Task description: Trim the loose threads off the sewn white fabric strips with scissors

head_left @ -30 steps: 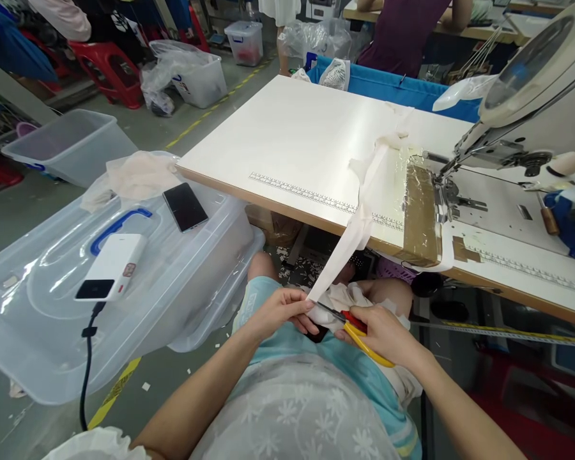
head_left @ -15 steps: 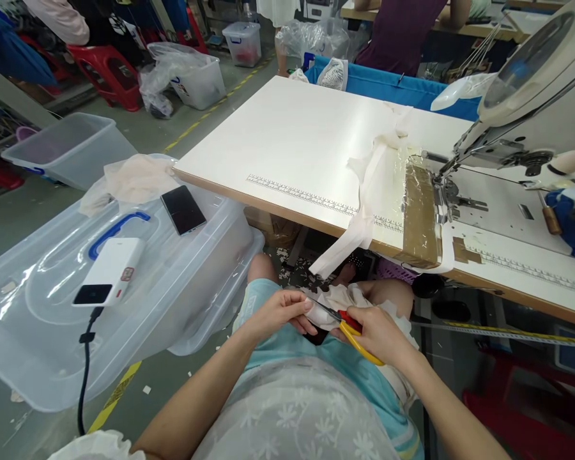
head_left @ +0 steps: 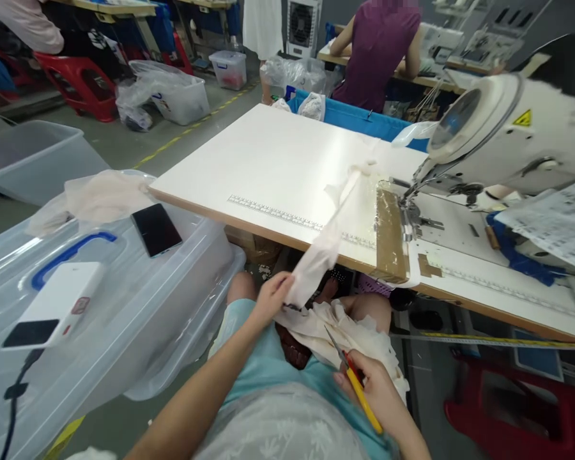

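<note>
My left hand [head_left: 274,296] pinches the near end of a pale fabric strip [head_left: 314,268], which runs up over the front edge of the white sewing table [head_left: 263,153]. In my right hand [head_left: 371,380] is a pair of scissors [head_left: 352,377] with red and yellow handles, its blades pointing up and to the left. Gathered cream fabric [head_left: 345,335] lies across my lap, under the scissors. Beyond the strip, the sewing machine [head_left: 489,134] stands on the right part of the table.
A lidded clear plastic bin [head_left: 182,306] at left carries a phone [head_left: 156,230], a white power bank [head_left: 60,300] with a cable, and sheer fabric [head_left: 108,195]. A red stool [head_left: 503,409] is at lower right. A person in purple [head_left: 381,54] sits behind a blue cloth bin [head_left: 349,118].
My left hand has moved up and taken hold of the hanging strip. The scissors have moved down, away from my left hand. The view has turned right and tilted up.
</note>
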The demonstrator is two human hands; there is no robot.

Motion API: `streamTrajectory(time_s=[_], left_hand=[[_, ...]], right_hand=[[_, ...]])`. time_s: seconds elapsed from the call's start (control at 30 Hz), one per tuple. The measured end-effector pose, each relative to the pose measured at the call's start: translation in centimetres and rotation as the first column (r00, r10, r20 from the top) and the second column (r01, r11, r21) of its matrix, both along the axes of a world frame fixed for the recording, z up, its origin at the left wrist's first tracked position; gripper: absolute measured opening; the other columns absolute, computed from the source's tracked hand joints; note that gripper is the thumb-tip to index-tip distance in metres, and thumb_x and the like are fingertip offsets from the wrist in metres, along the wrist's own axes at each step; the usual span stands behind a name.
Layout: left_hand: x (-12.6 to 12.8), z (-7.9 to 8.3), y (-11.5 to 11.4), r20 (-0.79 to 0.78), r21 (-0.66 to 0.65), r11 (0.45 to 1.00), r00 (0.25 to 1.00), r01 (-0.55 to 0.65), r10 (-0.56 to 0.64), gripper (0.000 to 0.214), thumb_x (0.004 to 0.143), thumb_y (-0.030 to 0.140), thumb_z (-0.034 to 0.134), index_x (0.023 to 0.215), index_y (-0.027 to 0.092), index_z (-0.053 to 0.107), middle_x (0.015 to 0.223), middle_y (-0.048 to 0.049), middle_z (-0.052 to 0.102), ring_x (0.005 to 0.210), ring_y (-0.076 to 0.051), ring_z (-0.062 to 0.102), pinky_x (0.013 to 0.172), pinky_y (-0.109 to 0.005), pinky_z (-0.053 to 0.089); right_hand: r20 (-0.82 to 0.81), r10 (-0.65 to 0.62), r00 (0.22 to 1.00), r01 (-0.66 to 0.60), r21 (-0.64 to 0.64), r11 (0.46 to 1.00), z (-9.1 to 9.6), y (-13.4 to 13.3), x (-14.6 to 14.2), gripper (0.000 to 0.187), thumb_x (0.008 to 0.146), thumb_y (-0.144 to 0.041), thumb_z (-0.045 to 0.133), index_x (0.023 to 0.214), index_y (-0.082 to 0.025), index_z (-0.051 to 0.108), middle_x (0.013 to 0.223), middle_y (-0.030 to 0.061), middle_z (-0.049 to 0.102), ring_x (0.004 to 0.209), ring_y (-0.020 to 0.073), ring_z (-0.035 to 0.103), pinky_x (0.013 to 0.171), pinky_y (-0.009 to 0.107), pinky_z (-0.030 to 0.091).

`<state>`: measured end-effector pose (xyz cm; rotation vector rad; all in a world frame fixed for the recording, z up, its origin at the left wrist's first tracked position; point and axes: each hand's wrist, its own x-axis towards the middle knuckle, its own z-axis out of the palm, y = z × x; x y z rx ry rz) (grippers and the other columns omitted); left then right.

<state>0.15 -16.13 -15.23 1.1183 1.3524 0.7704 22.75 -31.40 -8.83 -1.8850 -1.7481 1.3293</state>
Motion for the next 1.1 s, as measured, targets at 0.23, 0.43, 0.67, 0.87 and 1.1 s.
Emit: streamTrajectory(time_s=[0.23,0.43,0.67,0.87,1.1], left_hand=[[-10.2,-2.2,-6.3,-0.312,-0.197,0.930,0.919,-0.310,0.241,0.058,0.066,0.066,0.058,0.098,0.018,0.054,0.052,0.0037,0.050,0.041,-0.016,0.045,0.042,-0.028,0.038],[-4.4,6.5,-7.7,0.260,-0.184,0.902,0.904,0.391,-0.339,0.041,0.087,0.052,0.054,0.114,0.023,0.058,0.091,-0.0059,0.067,0.082,-0.021,0.063,0.067,-0.029,0.053],[-0.6,9.4,-5.6,-0.240,0.253,0.861,0.891,0.441,-0.386,0.031,0.093,0.041,0.051,0.075,0.018,0.063,0.105,-0.0089,0.062,0.068,-0.013,0.055,0.060,-0.027,0.040],[-0.3,8.8,-4.9,0.436,-0.269,0.825,0.826,0.498,-0.357,0.045,0.081,0.062,0.064,0.087,0.017,0.059,0.057,-0.0035,0.066,0.055,-0.018,0.067,0.053,-0.024,0.049],[-0.9,8.0,-4.9,0.503,-0.370,0.803,0.827,0.467,-0.250,0.053,0.071,0.064,0.073,0.084,0.014,0.065,0.059,-0.0061,0.070,0.055,-0.018,0.069,0.052,-0.022,0.051]], right_hand=[[-0.171,-0.133,0.976,0.129,-0.033,0.991,-0.8,-0.5,1.0,0.044,0.085,-0.060,0.057,0.071,-0.020,0.046,0.063,-0.0024,0.045,0.059,0.0132,0.042,0.053,0.024,0.033],[-0.179,-0.099,0.979,0.087,-0.076,0.993,0.2,1.7,-0.1,0.048,0.082,-0.064,0.062,0.070,-0.019,0.047,0.062,-0.0031,0.043,0.059,0.0128,0.040,0.054,0.024,0.032],[-0.236,-0.016,0.972,-0.027,-0.176,0.984,1.9,2.3,1.4,0.050,0.089,-0.068,0.051,0.076,-0.020,0.046,0.068,-0.0009,0.048,0.062,0.0142,0.044,0.056,0.026,0.035],[-0.286,0.116,0.951,-0.169,-0.167,0.971,2.7,3.3,1.2,0.049,0.091,-0.067,0.047,0.079,-0.020,0.045,0.073,-0.0012,0.039,0.067,0.0144,0.037,0.058,0.026,0.033],[-0.308,0.222,0.925,-0.297,-0.224,0.928,2.4,5.4,0.8,0.054,0.088,-0.073,0.048,0.075,-0.020,0.045,0.070,-0.0026,0.036,0.064,0.0133,0.034,0.057,0.025,0.031]])
